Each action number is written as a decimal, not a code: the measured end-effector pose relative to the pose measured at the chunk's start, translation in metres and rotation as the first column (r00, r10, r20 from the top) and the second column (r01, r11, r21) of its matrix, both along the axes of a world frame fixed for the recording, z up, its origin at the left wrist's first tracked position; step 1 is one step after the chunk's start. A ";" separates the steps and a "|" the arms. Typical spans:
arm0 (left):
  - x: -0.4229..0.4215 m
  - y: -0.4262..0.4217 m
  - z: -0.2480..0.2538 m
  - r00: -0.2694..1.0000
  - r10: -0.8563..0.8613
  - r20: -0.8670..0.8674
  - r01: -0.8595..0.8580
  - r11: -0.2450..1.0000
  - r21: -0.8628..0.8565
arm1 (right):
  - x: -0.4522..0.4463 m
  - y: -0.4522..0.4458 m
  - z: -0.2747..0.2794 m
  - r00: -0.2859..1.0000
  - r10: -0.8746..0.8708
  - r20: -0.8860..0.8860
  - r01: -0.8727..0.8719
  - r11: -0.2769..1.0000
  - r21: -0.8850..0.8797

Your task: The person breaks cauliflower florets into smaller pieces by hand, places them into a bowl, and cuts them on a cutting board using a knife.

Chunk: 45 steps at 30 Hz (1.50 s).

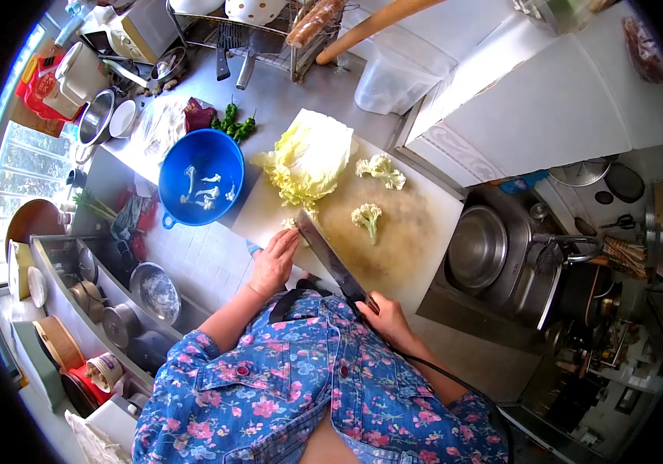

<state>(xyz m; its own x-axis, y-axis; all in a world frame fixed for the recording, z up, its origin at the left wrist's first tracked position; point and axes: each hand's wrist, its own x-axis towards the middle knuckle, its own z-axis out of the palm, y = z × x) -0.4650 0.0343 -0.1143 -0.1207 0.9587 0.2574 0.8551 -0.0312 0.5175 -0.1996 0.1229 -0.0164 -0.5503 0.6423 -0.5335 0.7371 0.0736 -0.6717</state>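
My right hand [385,315] is wrapped round the handle of a kitchen knife [325,251], its broad blade slanting up and left over the cutting board [416,267]. Close to the blade's far end, my left hand [274,261] has its fingers together at the board's near-left edge, pinching a small cauliflower floret [289,223] that is partly hidden. Two larger cauliflower pieces, one farther back [381,171] and one nearer [366,220], lie on the board. Beside them rests a big pale-green leafy cabbage [312,153]. Several cut florets are inside the blue colander [170,174] left of the board.
Green peppers [235,124] and a purple-red vegetable [199,115] lie behind the colander. A steel sink with a metal basin [477,247] is at the right. A clear plastic bin [397,81] stands behind the board. Open drawers with pots [121,325] are at the lower left.
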 end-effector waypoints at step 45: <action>0.010 0.014 -0.002 0.998 -0.037 -0.057 0.036 0.999 -0.015 | 0.000 0.022 0.021 0.972 0.228 0.051 -0.232 0.927 0.293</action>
<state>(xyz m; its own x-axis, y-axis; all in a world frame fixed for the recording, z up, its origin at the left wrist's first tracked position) -0.4551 0.0486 -0.1159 -0.0710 0.9657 0.2498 0.8819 -0.0563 0.4681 -0.1995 0.1449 0.0047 -0.6950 0.6287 -0.3488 0.6864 0.4356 -0.5823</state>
